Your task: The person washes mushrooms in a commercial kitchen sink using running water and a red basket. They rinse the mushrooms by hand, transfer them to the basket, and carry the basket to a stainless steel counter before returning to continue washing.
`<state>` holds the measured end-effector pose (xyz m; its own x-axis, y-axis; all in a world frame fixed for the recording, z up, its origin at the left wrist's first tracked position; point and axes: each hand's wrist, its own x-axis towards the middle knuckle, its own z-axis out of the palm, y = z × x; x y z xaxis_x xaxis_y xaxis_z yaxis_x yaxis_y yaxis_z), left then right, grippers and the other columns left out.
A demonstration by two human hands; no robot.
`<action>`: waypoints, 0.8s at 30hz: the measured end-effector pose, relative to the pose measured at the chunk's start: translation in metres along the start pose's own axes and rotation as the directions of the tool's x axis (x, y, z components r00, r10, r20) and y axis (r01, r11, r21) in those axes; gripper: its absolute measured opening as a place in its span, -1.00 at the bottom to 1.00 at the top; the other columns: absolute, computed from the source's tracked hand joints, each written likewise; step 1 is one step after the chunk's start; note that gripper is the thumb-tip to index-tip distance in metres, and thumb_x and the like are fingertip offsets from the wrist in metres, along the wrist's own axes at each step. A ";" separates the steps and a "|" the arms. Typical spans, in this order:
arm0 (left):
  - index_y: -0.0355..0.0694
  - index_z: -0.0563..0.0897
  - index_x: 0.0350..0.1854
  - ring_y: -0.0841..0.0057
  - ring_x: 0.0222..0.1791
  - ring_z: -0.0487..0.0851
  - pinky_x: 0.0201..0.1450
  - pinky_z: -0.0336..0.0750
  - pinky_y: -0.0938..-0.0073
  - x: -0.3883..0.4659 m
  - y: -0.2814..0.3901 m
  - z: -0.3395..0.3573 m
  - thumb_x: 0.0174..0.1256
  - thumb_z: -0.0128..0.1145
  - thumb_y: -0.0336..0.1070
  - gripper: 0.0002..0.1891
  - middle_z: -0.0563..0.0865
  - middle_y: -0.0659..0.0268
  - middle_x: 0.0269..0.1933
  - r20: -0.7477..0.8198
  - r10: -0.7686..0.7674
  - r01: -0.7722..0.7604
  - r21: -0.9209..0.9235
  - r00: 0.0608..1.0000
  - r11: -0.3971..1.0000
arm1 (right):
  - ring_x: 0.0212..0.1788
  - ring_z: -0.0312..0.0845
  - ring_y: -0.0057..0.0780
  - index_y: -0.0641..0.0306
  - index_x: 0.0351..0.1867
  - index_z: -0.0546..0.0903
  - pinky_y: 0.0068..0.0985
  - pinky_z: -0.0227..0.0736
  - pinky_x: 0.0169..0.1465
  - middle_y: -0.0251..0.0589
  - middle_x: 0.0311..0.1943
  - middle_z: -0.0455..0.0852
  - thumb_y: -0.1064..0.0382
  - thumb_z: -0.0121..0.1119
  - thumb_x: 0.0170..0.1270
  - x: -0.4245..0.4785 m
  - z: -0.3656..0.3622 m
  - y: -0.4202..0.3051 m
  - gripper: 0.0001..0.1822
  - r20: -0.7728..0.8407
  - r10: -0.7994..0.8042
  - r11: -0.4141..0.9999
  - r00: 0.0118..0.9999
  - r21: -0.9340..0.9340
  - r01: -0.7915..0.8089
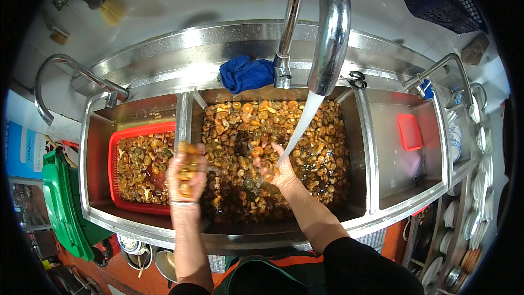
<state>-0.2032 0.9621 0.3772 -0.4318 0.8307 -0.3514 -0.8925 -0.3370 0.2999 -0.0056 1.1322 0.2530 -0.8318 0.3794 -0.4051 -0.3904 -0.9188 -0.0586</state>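
Observation:
Over the divider between two sink basins, my left hand (195,186) is cupped around several wet brown-orange mushrooms (185,172). A red plastic basket (114,168) of mushrooms sits to its left. My right hand (283,174) curls over the middle basin, with mushrooms between its thumb and fingers. A water stream (305,119) from the large chrome faucet (329,49) falls onto that hand. Many mushrooms (233,131) crowd the water of the middle basin around it.
A blue cloth (247,74) and black-handled scissors (357,80) lie on the back ledge. The right basin (393,180) holds a red plastic lid or tray (409,132). A smaller faucet (82,62) arches at left; a green bin (61,205) stands below it. Stacked plates (481,184) line the right.

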 end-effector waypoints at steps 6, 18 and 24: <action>-0.20 0.53 0.25 0.25 0.20 0.57 0.18 0.56 0.16 -0.016 0.128 -0.050 0.33 0.26 -0.06 -0.48 0.62 0.08 0.15 -0.078 0.772 -0.209 0.941 0.631 0.266 | -0.52 0.39 -0.48 0.17 -0.30 0.58 -0.70 0.18 -0.76 -0.14 -0.37 0.57 0.19 0.23 0.26 -0.020 0.064 -0.004 -0.87 0.015 0.014 0.998 1.000 -0.058 -0.013; -0.19 0.48 0.24 0.13 0.04 0.65 -0.01 0.65 0.18 0.026 -0.132 0.026 0.42 0.02 0.26 -0.38 0.63 -0.03 0.08 0.107 -0.408 0.419 -0.116 0.906 0.900 | 0.47 0.13 0.04 -0.06 0.37 0.49 -0.08 0.02 0.51 -0.01 0.35 0.40 -0.02 0.31 0.30 -0.094 0.141 -0.033 -0.40 0.466 0.068 -0.695 0.882 -0.612 0.377; -0.28 0.60 -0.16 0.39 -0.37 0.56 -0.62 0.36 0.61 0.042 -0.168 0.005 0.35 0.23 -0.22 -0.78 0.67 0.05 -0.22 0.078 -0.530 0.535 -0.178 0.845 0.826 | 0.38 0.34 -0.14 -0.09 0.39 0.45 -0.32 0.31 0.40 -0.03 0.37 0.41 -0.30 0.27 0.24 -0.102 0.011 -0.165 -0.26 -0.044 -0.508 -0.356 0.860 -0.899 -0.256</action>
<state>-0.0710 1.0555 0.3172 0.1183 0.9146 -0.3866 -0.9914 0.0867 -0.0982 0.1391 1.2462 0.3137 -0.4995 0.7886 -0.3587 0.7066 0.1313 -0.6953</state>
